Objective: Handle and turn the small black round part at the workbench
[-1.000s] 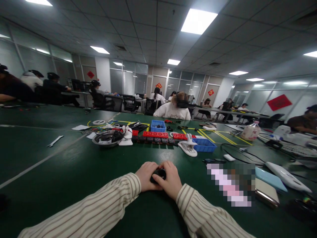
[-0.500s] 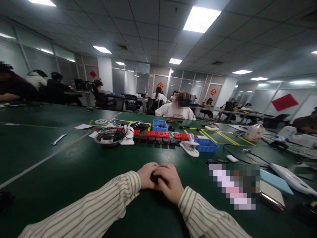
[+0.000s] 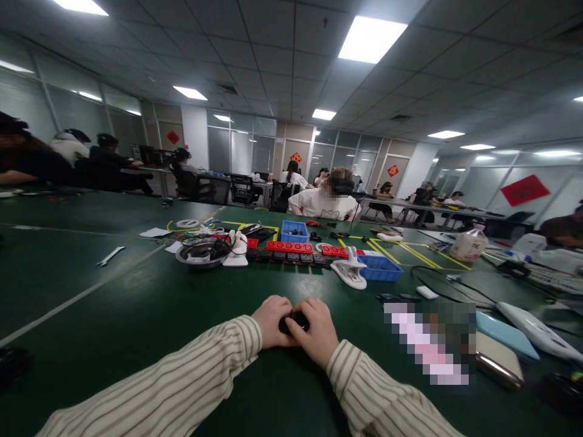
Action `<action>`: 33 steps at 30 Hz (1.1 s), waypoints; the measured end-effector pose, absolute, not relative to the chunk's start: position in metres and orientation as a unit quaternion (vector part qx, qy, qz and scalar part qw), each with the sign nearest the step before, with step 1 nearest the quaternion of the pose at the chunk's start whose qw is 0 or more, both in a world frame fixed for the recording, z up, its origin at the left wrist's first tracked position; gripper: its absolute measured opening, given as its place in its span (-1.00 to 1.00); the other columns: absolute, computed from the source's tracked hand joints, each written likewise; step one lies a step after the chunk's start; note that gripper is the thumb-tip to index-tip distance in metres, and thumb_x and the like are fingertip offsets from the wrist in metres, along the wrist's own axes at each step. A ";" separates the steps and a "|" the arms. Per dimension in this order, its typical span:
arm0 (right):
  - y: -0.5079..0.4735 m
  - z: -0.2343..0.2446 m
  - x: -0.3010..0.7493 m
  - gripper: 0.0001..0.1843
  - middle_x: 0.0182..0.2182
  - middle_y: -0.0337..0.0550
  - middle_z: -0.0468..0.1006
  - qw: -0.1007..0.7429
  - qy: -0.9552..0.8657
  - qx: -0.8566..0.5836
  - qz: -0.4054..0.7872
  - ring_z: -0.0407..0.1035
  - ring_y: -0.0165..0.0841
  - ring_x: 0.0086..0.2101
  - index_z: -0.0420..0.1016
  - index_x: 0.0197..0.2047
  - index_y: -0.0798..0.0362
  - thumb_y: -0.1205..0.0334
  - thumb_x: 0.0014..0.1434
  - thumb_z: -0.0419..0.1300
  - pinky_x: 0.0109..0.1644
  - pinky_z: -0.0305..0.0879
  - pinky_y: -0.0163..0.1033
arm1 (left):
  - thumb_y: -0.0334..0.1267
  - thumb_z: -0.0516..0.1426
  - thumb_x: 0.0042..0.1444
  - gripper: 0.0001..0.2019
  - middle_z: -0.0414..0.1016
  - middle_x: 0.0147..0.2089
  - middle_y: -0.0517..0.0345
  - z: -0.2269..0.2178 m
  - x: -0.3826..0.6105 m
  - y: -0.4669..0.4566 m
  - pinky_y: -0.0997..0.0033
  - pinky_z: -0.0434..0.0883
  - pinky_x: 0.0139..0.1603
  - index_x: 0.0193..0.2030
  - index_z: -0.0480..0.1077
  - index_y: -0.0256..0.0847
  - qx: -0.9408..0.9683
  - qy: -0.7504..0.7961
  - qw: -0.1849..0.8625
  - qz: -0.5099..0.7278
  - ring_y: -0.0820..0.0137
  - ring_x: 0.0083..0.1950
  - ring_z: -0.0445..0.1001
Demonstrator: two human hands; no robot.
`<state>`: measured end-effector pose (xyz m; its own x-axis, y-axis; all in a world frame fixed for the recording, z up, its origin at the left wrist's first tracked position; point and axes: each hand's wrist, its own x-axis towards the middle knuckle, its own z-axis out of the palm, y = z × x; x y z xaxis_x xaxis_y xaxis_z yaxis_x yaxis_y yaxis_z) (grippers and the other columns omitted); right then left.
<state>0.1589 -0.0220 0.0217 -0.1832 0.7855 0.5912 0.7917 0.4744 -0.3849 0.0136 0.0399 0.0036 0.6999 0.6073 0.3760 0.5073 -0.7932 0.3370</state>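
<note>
Between my two hands, low over the green table [image 3: 182, 364], is a small black rounded object [image 3: 299, 321]. Its kind is hard to tell, since fingers cover most of it. My left hand [image 3: 272, 321] is closed around its left side. From the right, my right hand [image 3: 320, 334] grips it, with the thumb lying across the front and the fingers curled over the far side. The hands touch each other at the middle.
Beyond my hands lie a metal bowl [image 3: 200, 262] of cables, red power strips [image 3: 289, 247], a white clip [image 3: 350, 270] and blue bins [image 3: 380, 268]. A wrench [image 3: 110, 256] lies left. Phones [image 3: 498, 361] and cables are at right. A person [image 3: 321, 203] sits opposite.
My right fingers have drawn back from the top of the black object, so more of it shows. Both hands stay at nearly the same place on the table.
</note>
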 end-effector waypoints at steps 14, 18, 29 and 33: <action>-0.030 0.028 0.161 -0.71 -0.19 -0.17 0.49 0.404 -0.815 -0.415 0.002 0.25 -0.25 -0.09 0.39 -0.13 0.00 0.32 0.04 0.02 0.09 0.00 -0.03 | -0.06 0.34 -0.36 -0.34 0.34 -0.10 0.09 0.001 0.009 0.048 0.26 0.30 0.00 -0.05 0.34 -0.21 0.920 0.261 0.172 0.235 0.22 -0.09 0.34; -0.026 0.023 0.161 -0.73 -0.27 -0.08 0.41 0.419 -0.768 -0.485 0.001 0.25 -0.23 -0.22 0.32 -0.18 0.11 0.17 0.05 0.10 -0.11 0.15 -0.11 | 0.05 0.35 -0.44 -0.21 0.30 -0.06 -0.04 0.005 0.010 0.041 0.04 0.19 0.07 -0.02 0.29 -0.28 0.914 0.286 0.147 0.247 0.09 -0.01 0.26; -0.023 0.021 0.157 -0.95 -0.43 -0.16 0.39 0.402 -0.773 -0.490 0.007 0.23 -0.28 -0.33 0.33 -0.40 0.07 0.30 0.00 0.13 -0.21 0.10 -0.16 | -0.08 0.31 -0.29 -0.56 0.33 -0.19 0.08 0.001 0.014 0.037 0.21 0.28 -0.04 -0.23 0.41 -0.20 0.914 0.299 0.114 0.248 0.20 -0.13 0.31; -0.028 0.026 0.157 -0.83 -0.42 -0.21 0.44 0.397 -0.813 -0.426 0.024 0.26 -0.29 -0.26 0.34 -0.41 0.04 0.43 -0.11 0.02 -0.11 0.11 -0.15 | -0.12 0.32 -0.34 -0.63 0.33 -0.15 0.12 -0.004 0.013 0.045 0.26 0.30 -0.03 -0.31 0.45 -0.16 0.919 0.283 0.144 0.232 0.18 -0.08 0.32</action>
<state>0.1566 -0.0277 0.0262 -0.3218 0.7117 0.6244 0.6742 0.6353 -0.3767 0.0127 0.0449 -0.0036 0.7319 0.5874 0.3454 0.4534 -0.7982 0.3967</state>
